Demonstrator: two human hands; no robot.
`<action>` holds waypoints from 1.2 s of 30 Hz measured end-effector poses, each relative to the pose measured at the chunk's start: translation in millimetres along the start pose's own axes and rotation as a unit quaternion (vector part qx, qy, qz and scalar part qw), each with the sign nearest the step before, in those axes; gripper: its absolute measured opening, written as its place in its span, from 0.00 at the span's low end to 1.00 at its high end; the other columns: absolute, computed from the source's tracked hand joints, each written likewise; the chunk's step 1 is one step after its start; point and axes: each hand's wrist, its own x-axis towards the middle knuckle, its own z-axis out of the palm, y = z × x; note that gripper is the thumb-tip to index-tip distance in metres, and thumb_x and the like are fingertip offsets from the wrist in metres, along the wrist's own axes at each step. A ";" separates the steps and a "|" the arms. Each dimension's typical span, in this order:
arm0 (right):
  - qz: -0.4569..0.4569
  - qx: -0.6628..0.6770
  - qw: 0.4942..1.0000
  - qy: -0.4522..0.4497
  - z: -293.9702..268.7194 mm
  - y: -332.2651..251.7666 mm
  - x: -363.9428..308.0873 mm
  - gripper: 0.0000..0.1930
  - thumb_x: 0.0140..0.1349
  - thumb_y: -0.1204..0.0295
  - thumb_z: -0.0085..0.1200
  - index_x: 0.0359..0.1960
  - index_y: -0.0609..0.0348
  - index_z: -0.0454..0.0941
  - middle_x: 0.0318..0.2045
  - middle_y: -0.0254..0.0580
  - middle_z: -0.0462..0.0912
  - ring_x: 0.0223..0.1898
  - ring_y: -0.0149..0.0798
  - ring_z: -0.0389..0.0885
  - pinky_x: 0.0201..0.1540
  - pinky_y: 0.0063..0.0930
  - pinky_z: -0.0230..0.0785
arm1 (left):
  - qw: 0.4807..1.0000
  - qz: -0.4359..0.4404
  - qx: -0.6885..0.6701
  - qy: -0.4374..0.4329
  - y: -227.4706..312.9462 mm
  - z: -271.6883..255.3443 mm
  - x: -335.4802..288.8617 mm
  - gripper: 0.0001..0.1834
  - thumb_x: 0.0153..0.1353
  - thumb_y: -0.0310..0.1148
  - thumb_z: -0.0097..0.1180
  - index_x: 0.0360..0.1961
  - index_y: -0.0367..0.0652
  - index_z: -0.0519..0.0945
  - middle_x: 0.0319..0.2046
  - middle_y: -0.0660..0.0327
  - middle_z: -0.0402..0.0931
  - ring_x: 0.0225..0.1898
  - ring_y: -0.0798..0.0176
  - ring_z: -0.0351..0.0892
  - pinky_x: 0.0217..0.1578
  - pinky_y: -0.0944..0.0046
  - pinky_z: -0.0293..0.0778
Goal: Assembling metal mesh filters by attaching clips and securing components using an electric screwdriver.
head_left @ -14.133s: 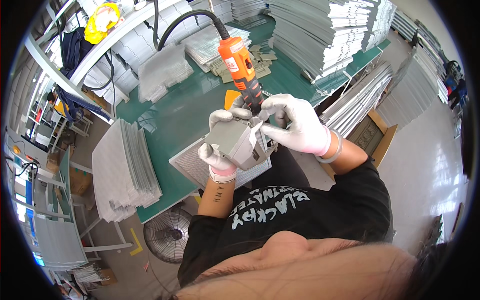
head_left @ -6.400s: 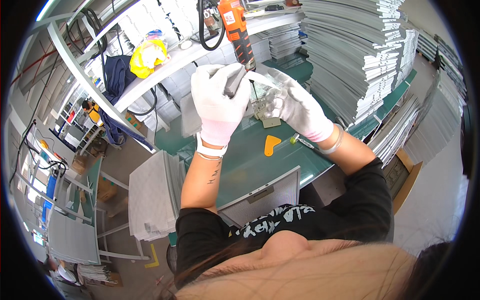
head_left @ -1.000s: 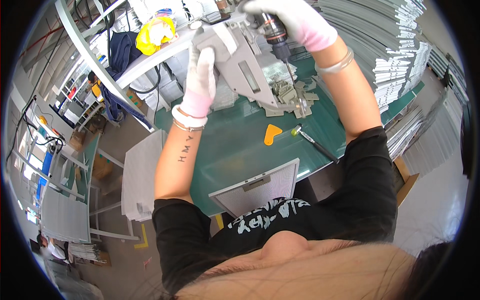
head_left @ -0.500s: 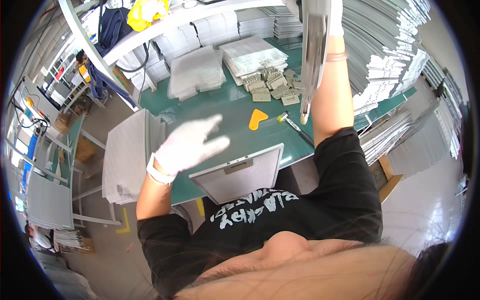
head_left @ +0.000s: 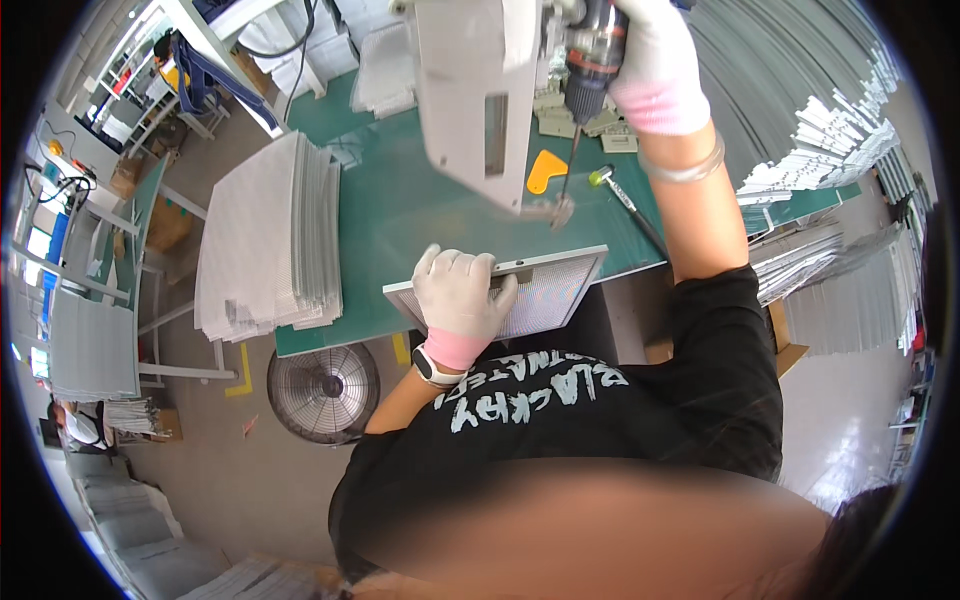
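My left hand [head_left: 455, 300], in a white glove with a pink cuff, is closed over the upper edge of a framed mesh panel [head_left: 552, 295]. That panel leans upright against the near table edge, close to my body. Up high, my gloved right hand [head_left: 660, 75] is wrapped round a power screwdriver [head_left: 595, 55] with a black chuck. Its long thin bit points down above the table. Beside it hangs a pale metal bracket [head_left: 462, 100] with a slot, which hides part of the tabletop.
On the green table [head_left: 390, 200] lie a yellow scraper [head_left: 545, 172] and a hammer [head_left: 630, 205]. Stacked mesh sheets [head_left: 265, 240] stand at the left, with tall stacks of grey strips [head_left: 790, 90] at the right. A floor fan [head_left: 323, 393] stands below the table's left front.
My left hand has come down from the air onto the panel's edge. My right hand has drawn the power screwdriver and bracket nearer and lower. The view has shifted, bringing the fan more into sight.
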 end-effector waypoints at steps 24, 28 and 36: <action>0.120 -0.045 0.992 0.015 3.4 50.2 -89.3 0.22 0.62 0.83 0.55 0.57 0.67 0.65 0.31 0.37 0.79 0.25 0.25 0.76 0.26 0.21 0.69 | 0.996 0.010 -0.066 -0.063 -7.5 7.5 -6.1 0.16 0.51 0.41 0.68 0.41 0.50 0.83 0.36 0.58 0.81 0.31 0.56 0.82 0.28 0.55 0.72; 0.035 -0.039 0.995 -0.084 -7.7 69.4 -97.3 0.36 0.58 0.87 0.49 0.68 0.66 0.49 0.31 0.39 0.78 0.29 0.28 0.76 0.34 0.22 0.69 | 0.988 -0.013 -0.119 -0.100 -1.9 8.1 -9.2 0.18 0.60 0.41 0.63 0.50 0.48 0.83 0.40 0.59 0.83 0.39 0.52 0.83 0.40 0.53 0.77; 0.056 0.009 0.996 -0.066 -10.4 72.9 -97.6 0.29 0.57 0.85 0.50 0.61 0.67 0.55 0.29 0.39 0.75 0.27 0.29 0.75 0.33 0.25 0.69 | 0.974 -0.031 -0.164 -0.153 -2.2 14.3 -18.0 0.19 0.60 0.41 0.64 0.50 0.46 0.83 0.42 0.56 0.81 0.43 0.51 0.81 0.46 0.54 0.76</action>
